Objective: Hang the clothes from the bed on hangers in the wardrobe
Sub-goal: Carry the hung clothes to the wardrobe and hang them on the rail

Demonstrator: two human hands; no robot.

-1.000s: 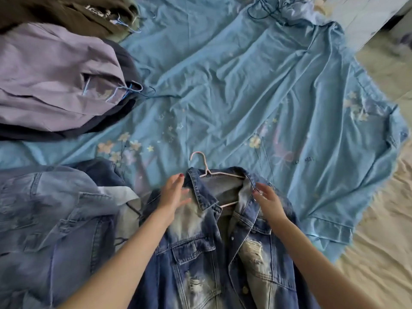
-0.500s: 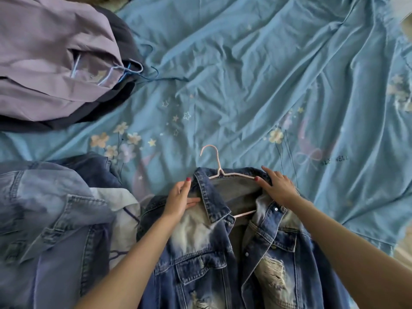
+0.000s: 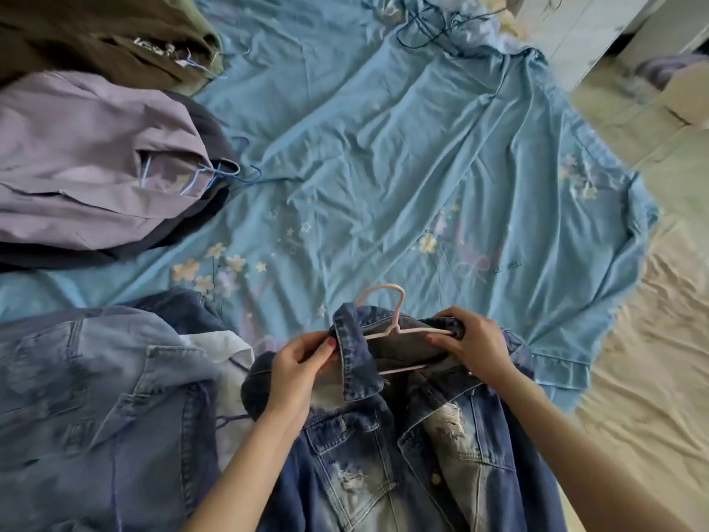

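Both hands now clamped at the collar: left hand [image 3: 297,372] and right hand [image 3: 474,345] grip the denim jacket [image 3: 403,455] at its shoulders, no longer laid flat on it. Pink hanger [image 3: 399,328] is seated inside; jacket is still on the bed [image 3: 383,147], judged ready for lifting.

Bare blue sheet [image 3: 383,147] fills the frame's centre and upper right; piled clothes [image 3: 88,163] block the left, hangers [image 3: 433,24] the top.
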